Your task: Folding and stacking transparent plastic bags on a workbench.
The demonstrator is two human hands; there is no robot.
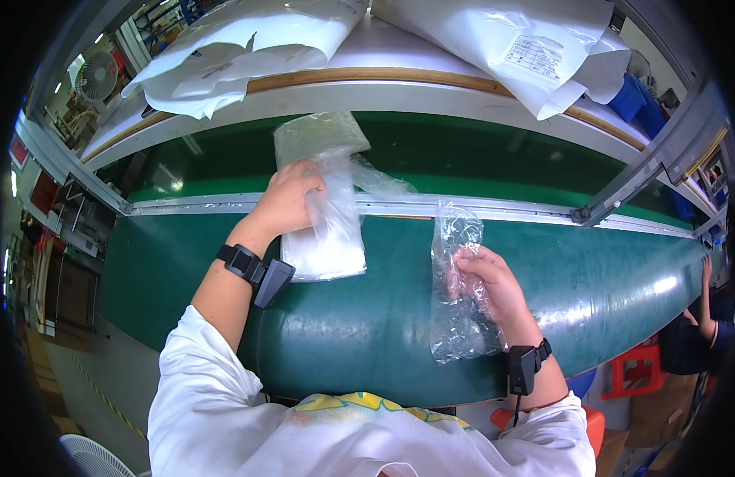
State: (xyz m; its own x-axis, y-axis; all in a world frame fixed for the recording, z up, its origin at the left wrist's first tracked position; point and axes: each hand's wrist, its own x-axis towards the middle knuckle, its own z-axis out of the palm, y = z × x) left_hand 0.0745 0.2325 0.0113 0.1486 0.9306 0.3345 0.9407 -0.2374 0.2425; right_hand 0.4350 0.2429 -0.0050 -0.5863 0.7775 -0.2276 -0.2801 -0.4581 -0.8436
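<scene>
A stack of clear plastic bags [327, 250] lies across the metal rail, one end on the green work surface and the other over the green strip behind. Curled fingers of my left hand [290, 196] grip its left side, and a loose flap of film sticks out to the right of the stack. Farther right, my right hand [491, 282] pinches a single clear plastic bag [456, 322], which looks crumpled and see-through. That bag hangs upright over the green surface, its top near the rail. Some fingertips show through the film.
The green work surface [367, 334] curves before me, with a metal rail [534, 213] along its far side. White plastic sacks [260, 40] overhang the raised shelf [431, 77]. A person's arm [706, 306] reaches the surface at far right, near a red stool [634, 371].
</scene>
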